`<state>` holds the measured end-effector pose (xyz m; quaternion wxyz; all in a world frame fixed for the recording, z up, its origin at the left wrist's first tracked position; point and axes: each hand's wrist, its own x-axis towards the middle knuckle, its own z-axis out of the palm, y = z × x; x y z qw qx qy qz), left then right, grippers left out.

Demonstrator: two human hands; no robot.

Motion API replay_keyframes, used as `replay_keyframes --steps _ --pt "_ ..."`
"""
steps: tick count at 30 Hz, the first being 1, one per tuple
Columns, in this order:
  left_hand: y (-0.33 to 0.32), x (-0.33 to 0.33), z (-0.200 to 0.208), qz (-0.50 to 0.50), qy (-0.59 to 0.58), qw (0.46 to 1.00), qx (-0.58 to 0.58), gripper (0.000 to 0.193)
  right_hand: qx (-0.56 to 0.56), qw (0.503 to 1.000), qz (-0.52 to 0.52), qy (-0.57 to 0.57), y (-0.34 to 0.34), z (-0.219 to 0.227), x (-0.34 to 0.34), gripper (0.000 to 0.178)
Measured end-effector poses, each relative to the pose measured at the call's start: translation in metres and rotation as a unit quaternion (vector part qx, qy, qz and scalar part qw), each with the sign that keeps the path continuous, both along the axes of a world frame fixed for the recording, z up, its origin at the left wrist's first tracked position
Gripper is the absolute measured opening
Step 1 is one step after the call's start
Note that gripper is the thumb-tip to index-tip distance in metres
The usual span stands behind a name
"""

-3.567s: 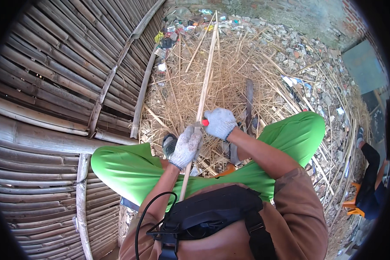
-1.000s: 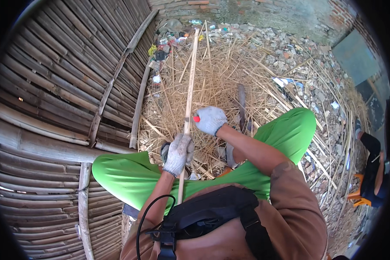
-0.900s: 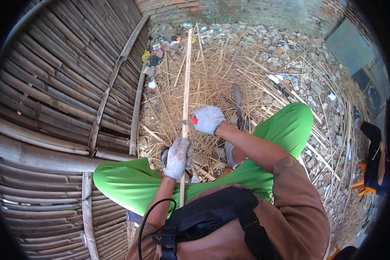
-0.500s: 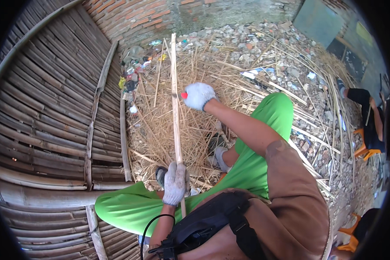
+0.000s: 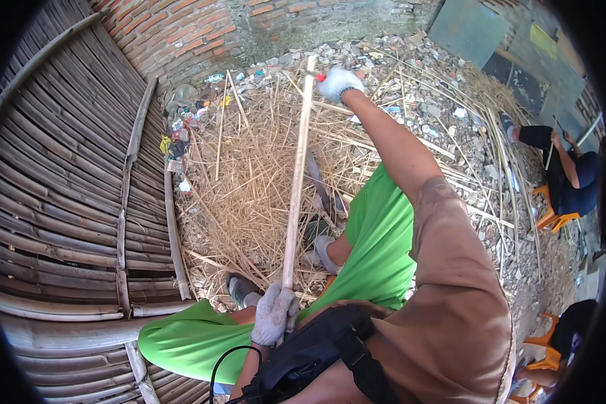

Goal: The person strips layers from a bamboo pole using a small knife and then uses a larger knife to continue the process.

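Observation:
A long pale bamboo strip (image 5: 298, 175) slants up and away from my lap, its far end leaning slightly right. My left hand (image 5: 274, 314), in a whitish knit glove, is wrapped round the strip's near end close to my waist. Out at the far end, my gloved right hand (image 5: 340, 83) is closed on a knife. The red part of the knife (image 5: 320, 77) shows at the fingers, and its dark blade lies against the strip close to the tip. Most of the handle is hidden inside the glove.
Bamboo shavings (image 5: 249, 182) cover the ground before my feet, with rubble and litter around them. A slatted bamboo wall (image 5: 54, 195) stands close on the left, a brick wall (image 5: 182, 34) at the back. At right, another person (image 5: 572, 168) sits on an orange stool (image 5: 552, 214).
My right hand has moved with the knife from partway along the strip out to its far end. The strip now leans further right, and my left hand still grips its near end.

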<state>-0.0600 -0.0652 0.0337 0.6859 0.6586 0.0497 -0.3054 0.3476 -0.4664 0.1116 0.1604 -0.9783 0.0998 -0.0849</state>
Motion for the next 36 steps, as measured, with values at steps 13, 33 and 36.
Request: replay_keyframes --steps 13,33,36 --pt "0.01 0.045 0.01 0.142 -0.087 0.983 -0.08 0.035 0.014 0.976 0.193 0.103 0.058 -0.078 -0.047 0.054" --pt "0.014 0.069 -0.024 0.228 -0.079 0.97 -0.027 0.029 -0.031 0.895 0.42 0.145 0.25 -0.094 -0.229 0.031" --pt "0.016 0.068 -0.027 0.204 -0.082 0.975 0.033 0.029 -0.034 0.907 0.399 0.131 0.253 -0.108 -0.225 0.029"
